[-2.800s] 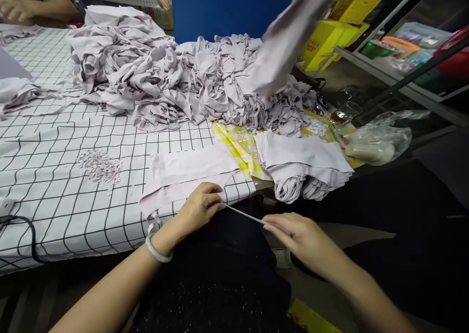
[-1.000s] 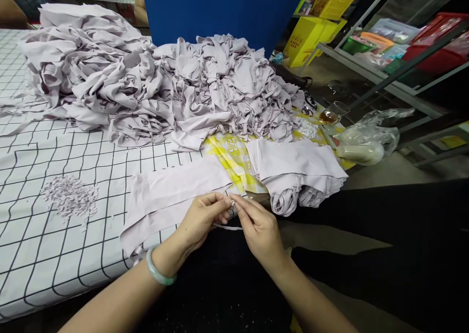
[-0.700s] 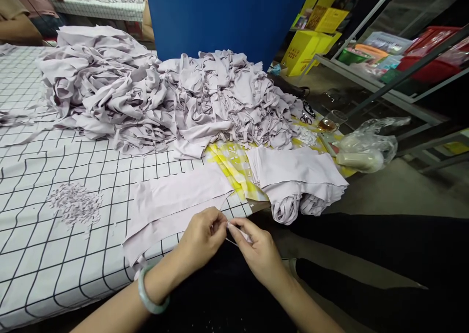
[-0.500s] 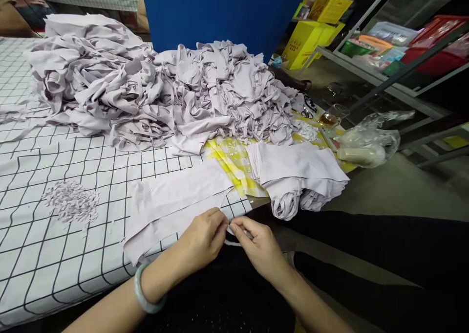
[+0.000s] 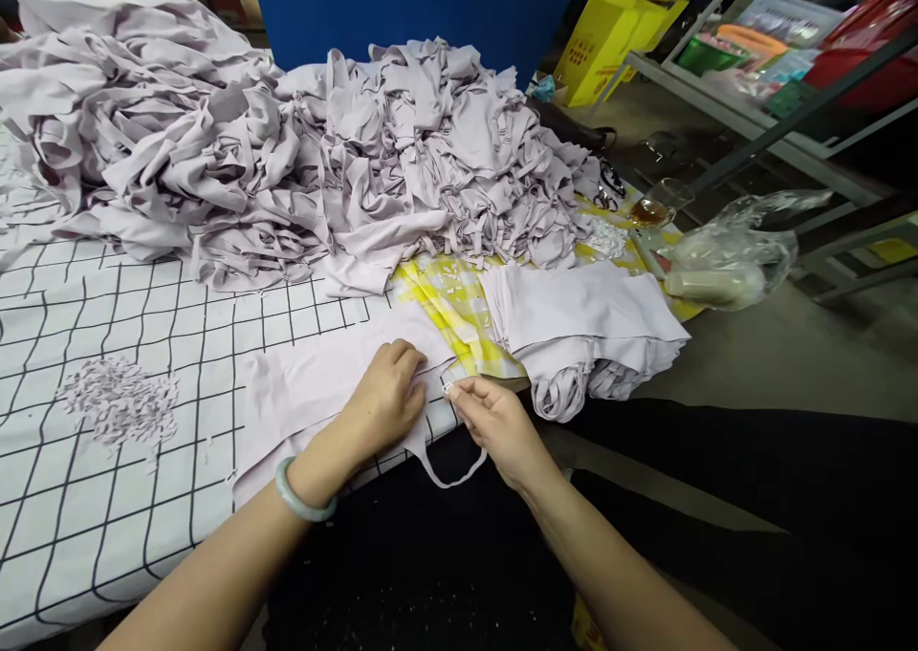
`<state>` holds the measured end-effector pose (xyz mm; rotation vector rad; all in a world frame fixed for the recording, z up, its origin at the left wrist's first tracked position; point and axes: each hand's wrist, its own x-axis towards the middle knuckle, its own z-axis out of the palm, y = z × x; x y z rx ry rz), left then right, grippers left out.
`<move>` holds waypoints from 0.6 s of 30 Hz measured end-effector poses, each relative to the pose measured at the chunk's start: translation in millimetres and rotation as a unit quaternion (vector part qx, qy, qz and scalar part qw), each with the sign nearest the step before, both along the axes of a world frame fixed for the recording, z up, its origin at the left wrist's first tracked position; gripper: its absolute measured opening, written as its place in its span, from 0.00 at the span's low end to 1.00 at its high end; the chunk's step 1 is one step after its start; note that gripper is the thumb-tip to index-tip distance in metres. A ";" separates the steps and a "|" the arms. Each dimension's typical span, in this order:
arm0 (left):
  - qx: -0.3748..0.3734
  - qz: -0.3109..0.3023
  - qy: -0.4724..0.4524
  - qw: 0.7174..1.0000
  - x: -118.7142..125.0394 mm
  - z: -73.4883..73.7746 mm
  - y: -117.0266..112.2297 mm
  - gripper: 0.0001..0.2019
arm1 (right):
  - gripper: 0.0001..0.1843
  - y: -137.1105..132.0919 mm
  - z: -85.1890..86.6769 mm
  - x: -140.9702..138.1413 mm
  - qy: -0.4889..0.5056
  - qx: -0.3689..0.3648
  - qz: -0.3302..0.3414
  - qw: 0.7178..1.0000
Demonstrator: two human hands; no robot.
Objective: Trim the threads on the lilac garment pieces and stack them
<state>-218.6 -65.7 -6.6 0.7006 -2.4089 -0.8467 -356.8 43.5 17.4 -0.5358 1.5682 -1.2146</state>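
Forearms [image 5: 226, 541] converge from the lower corners toward the near edge of the checked tablecloth [image 5: 215, 326]. Left hand [image 5: 383, 398]: back upward, fingers bent, resting on the pale fabric panel [image 5: 308, 374]; whether it clasps cloth cannot be determined. Right hand [image 5: 494, 428]: thumb and forefinger pinched together, holding the narrow strap [image 5: 448, 486], which sags in a loop between the hands. Panel lies flat, long axis running diagonally from near left to far right, roughly parallel to the table edge.

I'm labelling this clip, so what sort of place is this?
Probably a garment workshop: a large heap of lilac fabric pieces, a neater fabric stack, and a pile of tiny snippets on the checked tablecloth.
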 end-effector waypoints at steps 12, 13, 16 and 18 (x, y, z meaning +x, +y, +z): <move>0.096 0.083 0.006 0.992 -12.1 -2.9 -12.6 0.08 | 0.12 -39.8 -10.6 13.9 -0.092 0.032 -0.102 0.990; 0.105 0.084 0.007 0.991 -11.9 -1.4 -13.0 0.08 | 0.12 -42.0 -11.3 15.1 -0.098 0.031 -0.112 0.988; 0.122 0.089 0.009 0.988 -12.0 0.2 -13.6 0.07 | 0.11 -47.7 -13.6 17.4 -0.109 0.025 -0.135 0.984; 0.129 0.095 0.011 0.987 -12.6 -0.1 -13.6 0.07 | 0.12 -49.8 -14.7 18.3 -0.111 0.024 -0.148 0.983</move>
